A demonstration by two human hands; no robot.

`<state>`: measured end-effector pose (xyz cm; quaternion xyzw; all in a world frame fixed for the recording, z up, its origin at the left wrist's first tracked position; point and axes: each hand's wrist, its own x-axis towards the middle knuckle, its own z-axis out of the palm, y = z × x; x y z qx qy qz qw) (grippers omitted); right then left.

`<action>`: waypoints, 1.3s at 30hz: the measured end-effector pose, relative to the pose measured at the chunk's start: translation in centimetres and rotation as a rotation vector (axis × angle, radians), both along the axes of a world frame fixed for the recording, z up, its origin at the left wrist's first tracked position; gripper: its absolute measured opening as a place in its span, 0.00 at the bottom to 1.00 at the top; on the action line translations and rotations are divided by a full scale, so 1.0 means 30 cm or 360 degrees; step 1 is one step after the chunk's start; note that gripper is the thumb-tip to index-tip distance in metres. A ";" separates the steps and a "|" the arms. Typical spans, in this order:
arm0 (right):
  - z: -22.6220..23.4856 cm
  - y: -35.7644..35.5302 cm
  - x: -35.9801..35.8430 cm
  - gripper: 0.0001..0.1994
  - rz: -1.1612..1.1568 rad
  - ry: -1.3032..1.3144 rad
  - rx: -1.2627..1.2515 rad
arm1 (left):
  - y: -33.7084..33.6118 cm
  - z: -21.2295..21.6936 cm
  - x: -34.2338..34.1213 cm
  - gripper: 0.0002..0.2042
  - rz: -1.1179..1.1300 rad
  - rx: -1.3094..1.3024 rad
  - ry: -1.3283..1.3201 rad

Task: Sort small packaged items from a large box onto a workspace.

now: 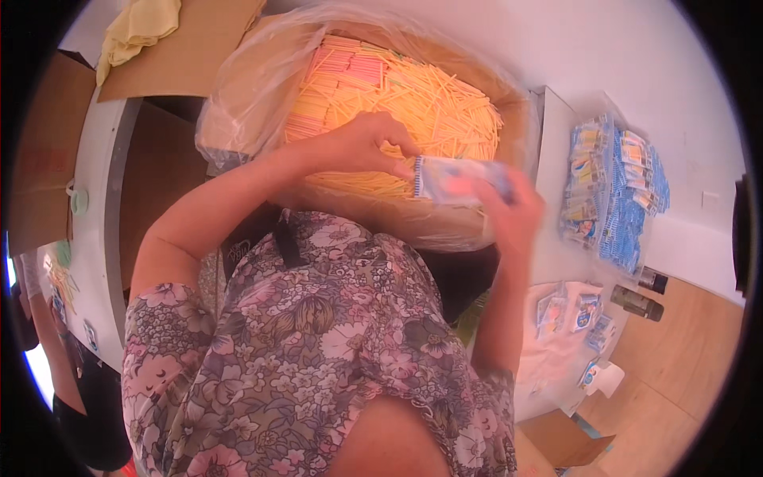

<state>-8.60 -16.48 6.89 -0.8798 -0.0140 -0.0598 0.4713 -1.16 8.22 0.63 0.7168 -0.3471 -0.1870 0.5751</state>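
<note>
A small flat packet (453, 180), white and blue with a see-through part showing pink, is held level between my hands. My right hand (515, 208) grips its right end; motion smears the fingers somewhat. At the packet's left end, my left hand (362, 145) has thumb and forefinger curled to the striped edge. Just beneath my hands stands a big cardboard box (445, 224) lined with clear plastic. Thin yellow and pink sticks (429, 103), like short straws, fill it in a loose heap, with neater pink bundles at the far left.
At the right, a clear bin (608, 187) holds many similar blue packets. Nearer are a pink cloth (544, 350) with several packets, dark bottles (637, 302) and an opened carton (564, 441). A yellow cloth (143, 32) lies far left; another person's arm (60, 350) shows at the left.
</note>
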 end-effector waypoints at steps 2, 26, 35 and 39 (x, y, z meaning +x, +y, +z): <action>0.083 -0.211 -0.115 0.10 -0.0179 0.0099 -0.0088 | -0.052 0.016 -0.016 0.18 0.0093 0.0639 -0.0633; -0.017 -0.224 -0.171 0.07 -0.0366 -0.0756 -0.1082 | -0.245 -0.058 0.008 0.03 0.0628 0.0502 -0.1163; -0.137 0.109 0.281 0.10 0.0396 0.0217 0.0178 | -0.045 -0.046 -0.012 0.05 0.0530 0.0293 -0.0462; -0.250 0.296 0.491 0.09 0.0763 -0.0444 -0.0291 | 0.005 -0.079 -0.030 0.06 0.0609 0.0328 -0.0391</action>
